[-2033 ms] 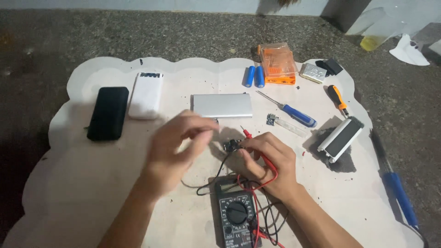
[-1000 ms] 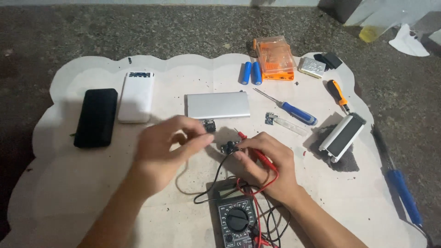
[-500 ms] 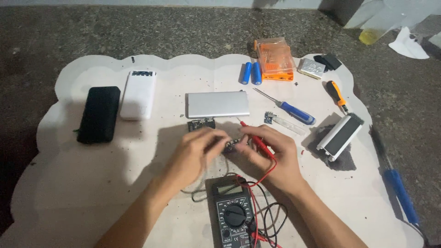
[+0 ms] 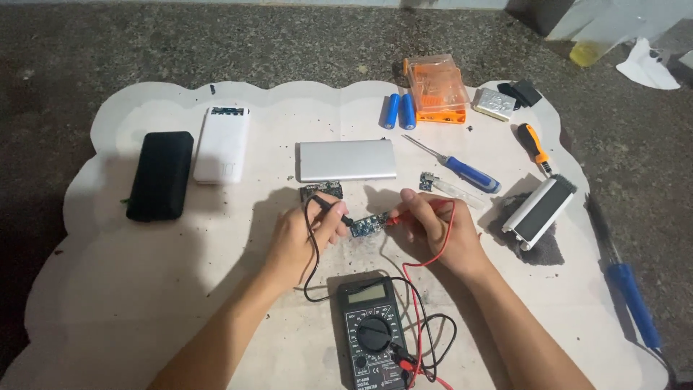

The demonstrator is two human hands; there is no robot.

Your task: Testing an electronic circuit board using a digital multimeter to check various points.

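The left hand (image 4: 302, 235) is curled closed around a black probe (image 4: 328, 206), pinching it between thumb and fingers, with the tip pointing right onto a small blue circuit board (image 4: 367, 224). The right hand (image 4: 437, 230) is likewise closed, gripping a red probe (image 4: 415, 211) whose tip points left and meets the right end of the same board. The board lies flat on the pale scalloped mat (image 4: 144, 289), between the two hands and just touching both probe tips.

A black lead (image 4: 312, 267) and a red lead (image 4: 415, 289) run from the probes toward the near edge, down to a dark multimeter (image 4: 369, 334) lying on the mat near the forearms, its dial facing up.

Just beyond the left hand sits a second small dark board (image 4: 321, 191), and beyond that a flat silver power bank (image 4: 347, 159). Far left lie a white power bank (image 4: 222, 144) and a black one (image 4: 161, 175) side by side. Right of the silver one lie a blue-handled screwdriver (image 4: 462, 171) and a small clear strip (image 4: 451, 189). Farther off are two blue cylindrical cells (image 4: 398, 110) just beside an orange plastic case (image 4: 435, 89). On the right side lie an orange-handled screwdriver (image 4: 534, 146) and an opened silver casing (image 4: 539, 211).
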